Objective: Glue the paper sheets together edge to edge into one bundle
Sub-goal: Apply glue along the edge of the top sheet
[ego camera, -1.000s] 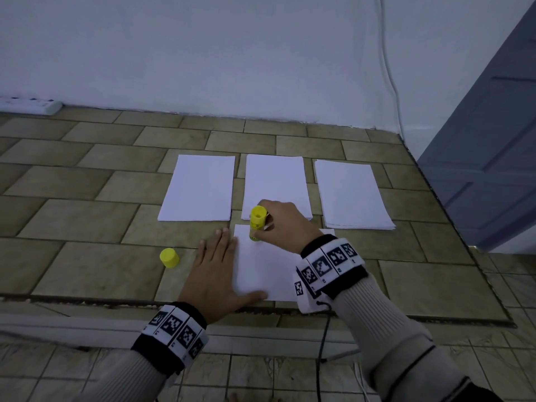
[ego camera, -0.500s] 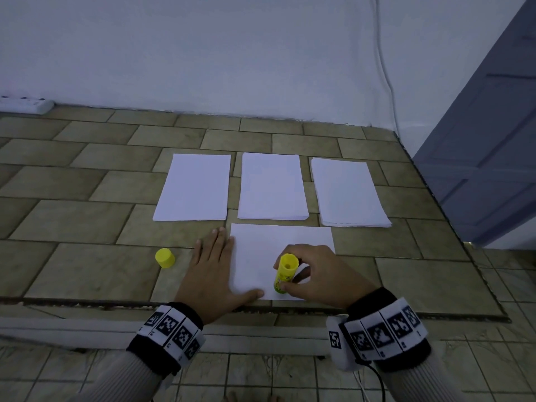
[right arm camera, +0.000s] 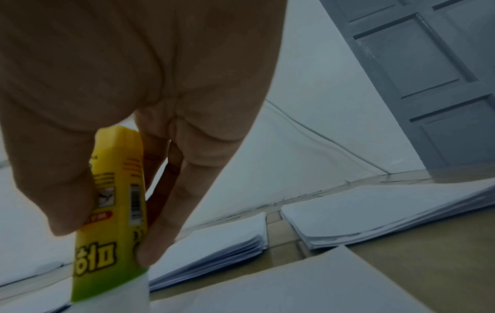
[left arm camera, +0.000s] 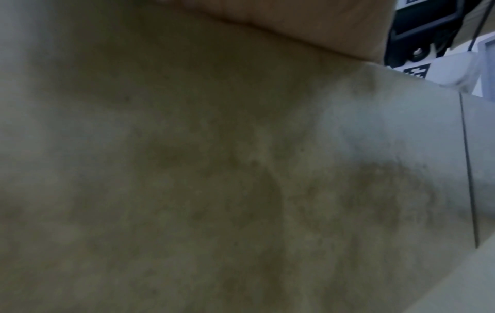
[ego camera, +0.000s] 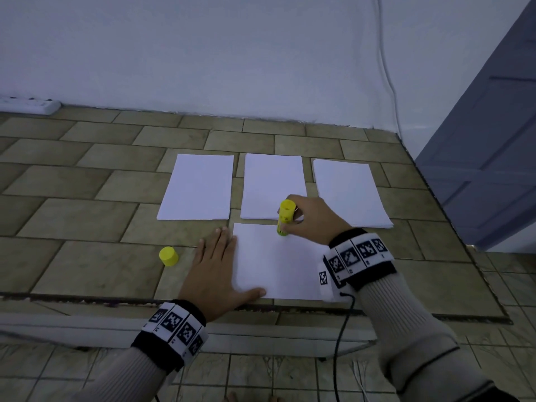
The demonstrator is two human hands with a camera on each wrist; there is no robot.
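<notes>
Right hand [ego camera: 311, 220]: fingers and thumb wrapped round glue stick [ego camera: 284, 217], tip on sheet's far edge
Left hand [ego camera: 216, 272]: flat, fingers straight, pressing near sheet [ego camera: 278, 265] left edge
Stacks: 3, far side

On the tiled floor [ego camera: 87, 256] a single paper sheet [ego camera: 278, 265] lies nearest the viewer. The left hand [ego camera: 214, 274] lies flat at its 9 o'clock edge, fingers straight, thumb on the sheet. The right hand [ego camera: 313, 221] grips a yellow glue stick [ego camera: 284, 217] upright — tip down at the sheet's 12 o'clock edge. Three paper stacks [ego camera: 200, 187] sit in a row beyond; a yellow cap [ego camera: 168, 256] stands at the left hand's 9 o'clock.
</notes>
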